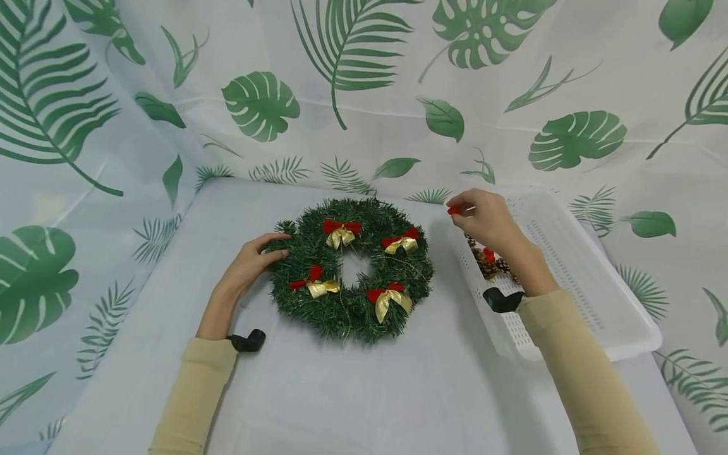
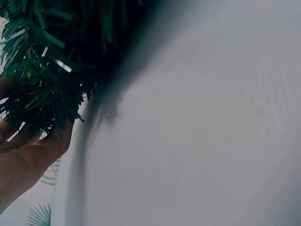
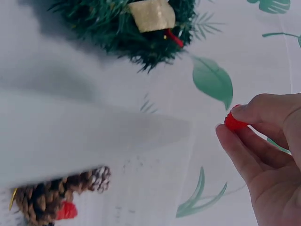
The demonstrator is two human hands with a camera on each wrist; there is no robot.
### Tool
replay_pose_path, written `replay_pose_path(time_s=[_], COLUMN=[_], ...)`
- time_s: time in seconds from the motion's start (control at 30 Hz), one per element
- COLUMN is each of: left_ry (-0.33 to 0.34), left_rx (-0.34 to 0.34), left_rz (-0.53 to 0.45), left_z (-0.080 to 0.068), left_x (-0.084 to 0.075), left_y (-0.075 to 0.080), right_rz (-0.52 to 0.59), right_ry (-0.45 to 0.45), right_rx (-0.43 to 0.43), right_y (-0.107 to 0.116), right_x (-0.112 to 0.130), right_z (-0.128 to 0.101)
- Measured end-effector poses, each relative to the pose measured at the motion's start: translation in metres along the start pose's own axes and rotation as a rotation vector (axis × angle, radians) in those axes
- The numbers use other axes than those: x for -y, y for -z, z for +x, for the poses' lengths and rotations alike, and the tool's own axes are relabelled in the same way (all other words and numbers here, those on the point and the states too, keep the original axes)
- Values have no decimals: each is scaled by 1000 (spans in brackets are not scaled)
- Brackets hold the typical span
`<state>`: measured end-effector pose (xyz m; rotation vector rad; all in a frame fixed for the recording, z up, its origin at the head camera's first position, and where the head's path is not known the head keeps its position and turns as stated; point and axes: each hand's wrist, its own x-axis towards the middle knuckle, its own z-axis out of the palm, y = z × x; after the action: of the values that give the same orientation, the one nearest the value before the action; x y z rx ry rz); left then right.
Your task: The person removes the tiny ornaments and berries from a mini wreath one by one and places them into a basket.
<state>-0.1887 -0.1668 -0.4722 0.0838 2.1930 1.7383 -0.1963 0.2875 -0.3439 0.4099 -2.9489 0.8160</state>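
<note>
From the head camera, a round green tinsel wreath point(image 1: 350, 270) lies flat on the white cloth-covered table point(image 1: 364, 392), four red-and-gold ribbon bows point(image 1: 341, 232) set on it at about 12, 2, 5 and 8 o'clock around its hole. The left hand point(image 1: 250, 262) rests at the wreath's 9 o'clock edge, fingers curled loosely onto the needles. The right hand point(image 1: 483, 218) hovers off the wreath's 2 o'clock side, above the near end of a white perforated plastic tray point(image 1: 574, 272), pinching a small red ornament point(image 1: 453, 210) between thumb and fingertips. Brown pine cones point(image 1: 488, 264) with a red bit among them lie in the tray, just under that wrist.

The left wrist camera shows the left hand point(image 2: 28, 155) at 8 o'clock in the frame, its fingers touching the underside of the wreath's point(image 2: 51, 61) green needles (how tightly they close cannot be told here).

The right wrist camera shows the right hand point(image 3: 268, 155) at 4 o'clock, thumb and forefinger closed on the small red ornament point(image 3: 233, 122). The wreath point(image 3: 136, 28) with one gold bow sits at 12 o'clock, the pine cones point(image 3: 56, 195) at 7 o'clock behind the tray's point(image 3: 94, 136) blurred white rim.
</note>
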Motion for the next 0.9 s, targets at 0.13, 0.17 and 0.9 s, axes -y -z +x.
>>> replay_pose_path(time_s=[0.13, 0.17, 0.9], left_ry=[2, 4, -2], left_rx=[5, 5, 21], left_rz=[-8, -10, -36], left_z=[-1, -1, -7], left_x=[1, 1, 6], left_y=[1, 2, 6], right_rz=[2, 4, -51], right_ry=[-16, -20, -112], right_rx=[-6, -7, 5], right_y=[5, 7, 17], right_x=[-9, -11, -60], right_z=[-5, -6, -33])
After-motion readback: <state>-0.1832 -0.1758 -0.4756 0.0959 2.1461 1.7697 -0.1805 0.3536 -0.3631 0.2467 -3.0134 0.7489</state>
